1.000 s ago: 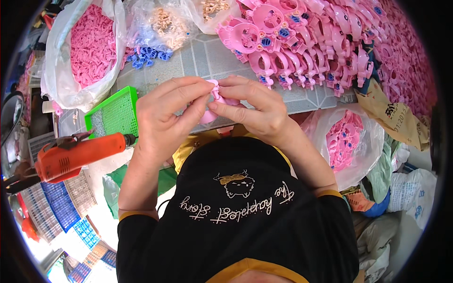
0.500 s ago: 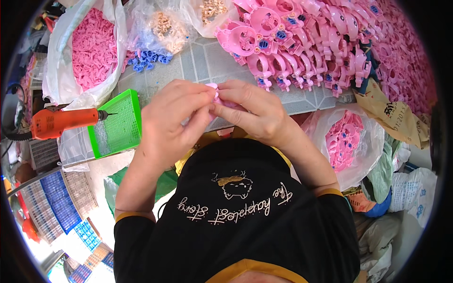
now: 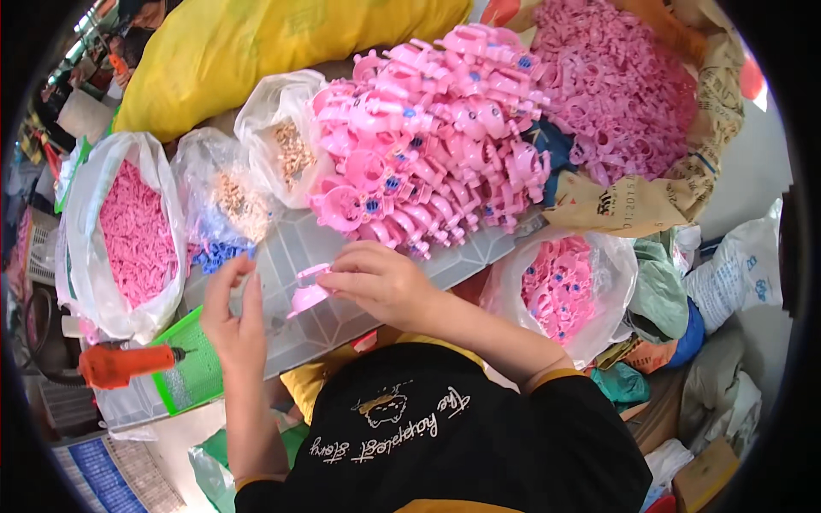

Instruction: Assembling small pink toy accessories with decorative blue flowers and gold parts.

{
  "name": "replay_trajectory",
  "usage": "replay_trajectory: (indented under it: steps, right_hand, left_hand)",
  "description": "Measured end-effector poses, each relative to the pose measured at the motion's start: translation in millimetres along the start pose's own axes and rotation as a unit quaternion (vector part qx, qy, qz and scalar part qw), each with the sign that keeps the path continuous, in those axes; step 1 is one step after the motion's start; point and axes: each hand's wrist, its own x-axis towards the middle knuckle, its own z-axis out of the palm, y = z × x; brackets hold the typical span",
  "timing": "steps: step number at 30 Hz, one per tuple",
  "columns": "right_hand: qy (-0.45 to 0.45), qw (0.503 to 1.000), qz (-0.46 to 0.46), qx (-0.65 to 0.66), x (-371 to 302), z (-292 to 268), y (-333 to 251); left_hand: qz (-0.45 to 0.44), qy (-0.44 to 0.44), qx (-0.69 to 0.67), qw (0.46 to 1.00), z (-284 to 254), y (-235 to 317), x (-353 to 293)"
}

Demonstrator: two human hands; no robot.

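Note:
My right hand (image 3: 376,282) grips a curved pink plastic part (image 3: 309,296) between thumb and fingers, just above the table. The piece has a ring-like upper edge and a rounded lower shell; my fingers cover its right end. My left hand (image 3: 233,316) is raised apart from it, with its fingers spread and nothing visible in them. Close beyond those fingertips lies a small heap of blue plastic pieces (image 3: 214,256). Further off, many pink ring-shaped parts (image 3: 428,145) with blue inserts are piled up on the table.
An orange electric screwdriver (image 3: 120,365) points its bit over a green tray (image 3: 190,376) at the left. Bags hold small pink pieces (image 3: 135,231), beige pieces (image 3: 242,205) and pink parts (image 3: 560,286). A paper sack (image 3: 658,205) and a yellow sack (image 3: 274,60) stand behind.
Both hands were together on the pink part; my left hand has let go and moved left toward the blue pieces. My right hand keeps the part. The view has swung round.

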Motion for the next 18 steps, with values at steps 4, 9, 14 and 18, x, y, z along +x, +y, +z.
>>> replay_trajectory:
  steps: [4, 9, 14, 18]
  right_hand:
    - [0.051, 0.997, -0.027, -0.046, 23, -25, -1]
    - [0.148, 0.976, -0.060, -0.151, 68, -72, -11]
    - [0.255, 0.925, -0.042, -0.277, 103, -121, -6]
    - [0.285, 0.908, -0.042, -0.303, 123, -135, 11]
  left_hand:
    - [-0.036, -0.037, 0.015, 0.999, 5, -17, -14]
    - [-0.021, -0.065, 0.035, 0.997, 26, -49, -38]
    - [-0.022, -0.050, 0.037, 0.998, 44, -68, -49]
    - [0.027, -0.029, 0.043, 0.998, 45, -61, -49]
